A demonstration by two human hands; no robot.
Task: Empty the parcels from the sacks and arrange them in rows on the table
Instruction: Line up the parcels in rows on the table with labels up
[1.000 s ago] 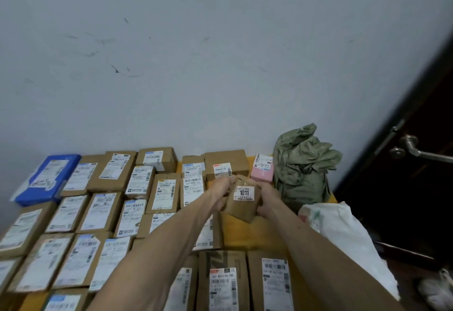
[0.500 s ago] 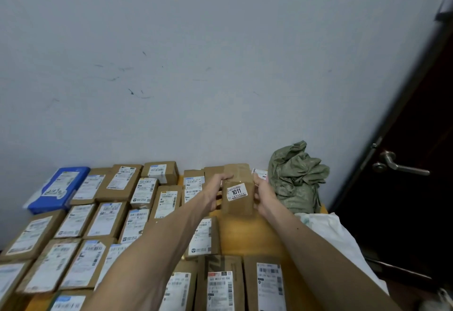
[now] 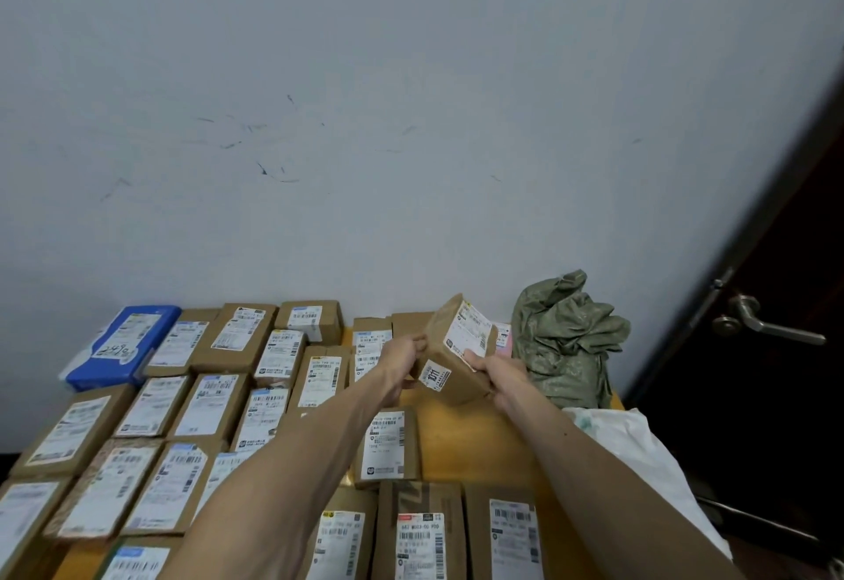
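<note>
Our table [image 3: 475,442] carries rows of labelled parcels [image 3: 210,406] across its left and near parts, with a crumpled green sack [image 3: 566,342] far right. Above the bare patch, a tilted small cardboard box [image 3: 452,360] is gripped between our left hand [image 3: 402,362] and right hand [image 3: 500,374].

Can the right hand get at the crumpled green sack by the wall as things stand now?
Probably not yet: the right hand grips the small brown box together with the left hand. Nothing stands between it and the green sack; it must let go first.
</note>
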